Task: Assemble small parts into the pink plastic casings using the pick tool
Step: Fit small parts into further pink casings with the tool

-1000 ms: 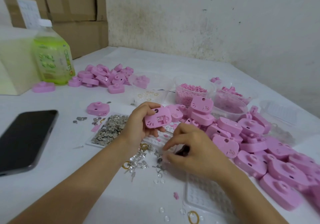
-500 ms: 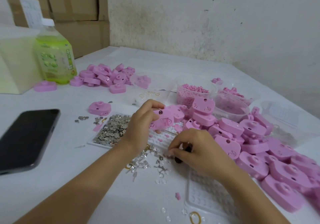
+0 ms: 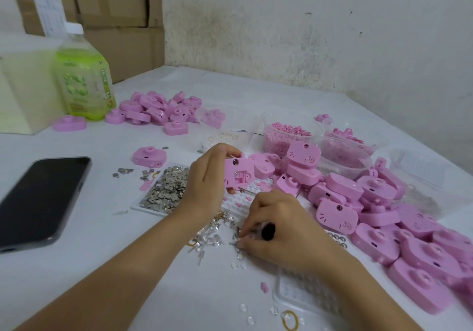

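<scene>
- left hand (image 3: 207, 185) grip clamped on the pink casing (image 3: 239, 174), right of the phone (image 3: 38, 197); likely light, stiff, smooth, best held by its edges.
- right hand (image 3: 279, 231) grip closed round the pick tool (image 3: 267, 231).

A white worktop (image 3: 107, 261) carries a black phone (image 3: 38, 200) at nine o'clock, a green bottle (image 3: 84, 85) at ten, heaped pink casings (image 3: 335, 217) at three.
</scene>
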